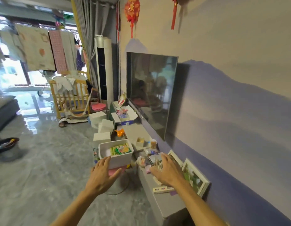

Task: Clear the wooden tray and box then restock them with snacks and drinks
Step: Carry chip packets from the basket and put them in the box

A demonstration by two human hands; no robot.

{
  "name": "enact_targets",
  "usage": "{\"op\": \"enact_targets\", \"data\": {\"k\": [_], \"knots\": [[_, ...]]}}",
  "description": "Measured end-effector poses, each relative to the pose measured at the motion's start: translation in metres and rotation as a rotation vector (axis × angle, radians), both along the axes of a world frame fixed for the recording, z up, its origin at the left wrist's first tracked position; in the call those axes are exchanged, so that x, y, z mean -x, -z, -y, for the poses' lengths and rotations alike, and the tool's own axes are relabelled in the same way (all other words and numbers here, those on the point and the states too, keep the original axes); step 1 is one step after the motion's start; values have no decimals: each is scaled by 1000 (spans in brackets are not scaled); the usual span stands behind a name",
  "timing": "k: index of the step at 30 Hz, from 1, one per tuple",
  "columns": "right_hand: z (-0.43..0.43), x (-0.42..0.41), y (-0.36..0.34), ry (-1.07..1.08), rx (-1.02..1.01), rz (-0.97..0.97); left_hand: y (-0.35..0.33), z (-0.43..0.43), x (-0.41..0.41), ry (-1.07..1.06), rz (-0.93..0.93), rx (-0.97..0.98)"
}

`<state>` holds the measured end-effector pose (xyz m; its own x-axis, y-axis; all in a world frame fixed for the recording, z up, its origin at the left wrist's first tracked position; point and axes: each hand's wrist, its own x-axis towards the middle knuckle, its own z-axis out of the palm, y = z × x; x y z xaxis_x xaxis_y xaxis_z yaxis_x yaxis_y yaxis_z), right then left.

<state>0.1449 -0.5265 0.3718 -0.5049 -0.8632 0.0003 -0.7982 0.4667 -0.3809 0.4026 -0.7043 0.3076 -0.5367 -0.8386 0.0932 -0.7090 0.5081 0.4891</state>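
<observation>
Over on the far left a dark bowl sits on the glossy grey floor, and beyond it a wooden cot heaped with cloth stands by the curtains. Closer in, a few white boxes are scattered on the floor.

The left hand is spread, fingers fanned and empty, reaching toward the near wall of a white foam box that rests on what looks like a pink stool. Inside the box lies a green snack packet, towards its right side. I see no wooden tray or wooden box that I could name with certainty; this white one seems the container in hand.

The box looks light and stiff but crumbly at the rim, so I would take it by both side walls, low down, rather than pinch the lip. The packet should be soft, slick and nearly weightless; a pinch at a sealed edge would lift it.

The right hand is likewise open and holding nothing, hovering above a clutter of wrapped snacks on the low grey worktop. Small wrappers like these tend to slide and crinkle. Framed pictures lean on the purple wall beside it, under the dark television.
</observation>
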Motion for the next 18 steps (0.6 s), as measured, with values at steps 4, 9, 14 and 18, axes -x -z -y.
{"op": "enact_targets", "data": {"k": [4, 9, 14, 18], "knots": [[67, -6, 13, -66, -33, 19, 8, 44, -8, -48, 11, -21], [157, 6, 37, -162, -102, 18, 15, 89, 9, -90, 2, -78], [253, 37, 72, -204, -122, 58, 31, 153, 40, -159, -6, -140], [327, 74, 91, -234, -129, 185, 43, 219, 70, -249, 42, -186]]}}
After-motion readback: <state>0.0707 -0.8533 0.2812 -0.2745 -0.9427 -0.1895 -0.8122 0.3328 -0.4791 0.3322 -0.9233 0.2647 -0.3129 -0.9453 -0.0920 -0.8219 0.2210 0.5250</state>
